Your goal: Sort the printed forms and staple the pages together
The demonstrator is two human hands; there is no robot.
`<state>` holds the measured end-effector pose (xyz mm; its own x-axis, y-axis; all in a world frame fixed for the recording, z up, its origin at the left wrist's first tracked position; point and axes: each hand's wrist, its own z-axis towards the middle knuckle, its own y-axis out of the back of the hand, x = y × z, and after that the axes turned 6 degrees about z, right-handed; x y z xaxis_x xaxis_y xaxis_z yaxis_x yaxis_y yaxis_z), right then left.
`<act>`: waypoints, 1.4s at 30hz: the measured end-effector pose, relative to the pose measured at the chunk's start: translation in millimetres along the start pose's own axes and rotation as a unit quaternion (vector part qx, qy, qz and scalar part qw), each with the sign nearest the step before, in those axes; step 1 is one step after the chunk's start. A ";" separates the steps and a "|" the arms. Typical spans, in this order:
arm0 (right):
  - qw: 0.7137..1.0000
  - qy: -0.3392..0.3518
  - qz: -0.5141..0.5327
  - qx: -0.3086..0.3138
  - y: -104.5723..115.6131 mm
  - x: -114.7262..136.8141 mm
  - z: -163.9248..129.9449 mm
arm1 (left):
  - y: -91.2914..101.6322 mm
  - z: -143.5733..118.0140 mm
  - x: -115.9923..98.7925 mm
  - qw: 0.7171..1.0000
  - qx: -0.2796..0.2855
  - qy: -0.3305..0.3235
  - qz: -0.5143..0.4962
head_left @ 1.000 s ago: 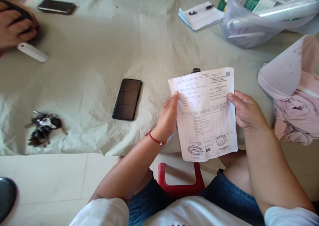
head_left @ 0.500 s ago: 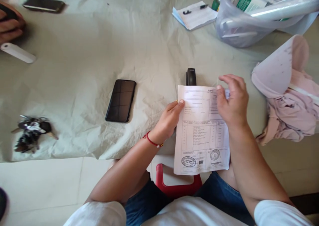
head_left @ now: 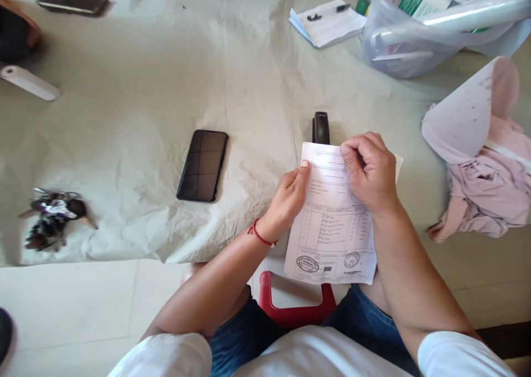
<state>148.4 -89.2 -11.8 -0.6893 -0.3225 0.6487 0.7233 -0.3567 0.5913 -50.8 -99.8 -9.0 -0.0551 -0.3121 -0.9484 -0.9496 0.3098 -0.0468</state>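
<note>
A printed paper form [head_left: 327, 238] with two round stamps near its bottom hangs over the table's front edge, above my lap. My left hand [head_left: 289, 195] grips its upper left side, thumb on top. At the top right, my right hand [head_left: 369, 169] pinches the form's upper edge between thumb and curled fingers. A pale sheet corner shows to the right of that hand; whether it belongs to the same stack I cannot tell. Just beyond the form's top edge lies a black stapler [head_left: 321, 128], its near end hidden by the paper.
A black phone [head_left: 202, 165] lies left of my hands, with a bunch of keys [head_left: 58, 216] farther left. Right are a pink cap-like cloth item [head_left: 489, 172] and a translucent plastic basket [head_left: 398, 61]. Behind sit papers [head_left: 332, 25]. Another person's hand [head_left: 31, 34] is at far left.
My right hand has come down and left onto the form's top edge, its fingers closing from a looser pose. The form has tilted slightly, its bottom shifting left.
</note>
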 end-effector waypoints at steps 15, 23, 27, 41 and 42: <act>1.000 0.015 0.002 0.011 -3.8 2.9 2.7 | -2.4 3.6 10.2 0.994 -0.066 -0.086 0.023; 1.000 0.020 -0.008 0.004 -3.2 0.5 3.3 | -1.7 3.5 6.2 0.998 -0.018 -0.039 -0.036; 0.998 0.050 -0.028 0.009 -6.7 -0.1 3.2 | -2.2 4.5 10.5 0.992 0.011 -0.008 -0.122; 0.995 0.093 0.031 0.028 -9.4 8.6 6.4 | -2.4 4.9 13.9 0.993 0.037 -0.040 -0.105; 0.995 0.093 0.033 0.028 -9.4 8.7 6.3 | -1.2 5.4 13.9 0.993 0.034 -0.041 -0.102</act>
<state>135.9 -83.1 -8.6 -0.6323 -0.5019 0.5901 0.7647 -0.2826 0.5791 -48.8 -99.7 -23.8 0.1639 -0.3003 -0.9397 -0.9152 0.3092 -0.2585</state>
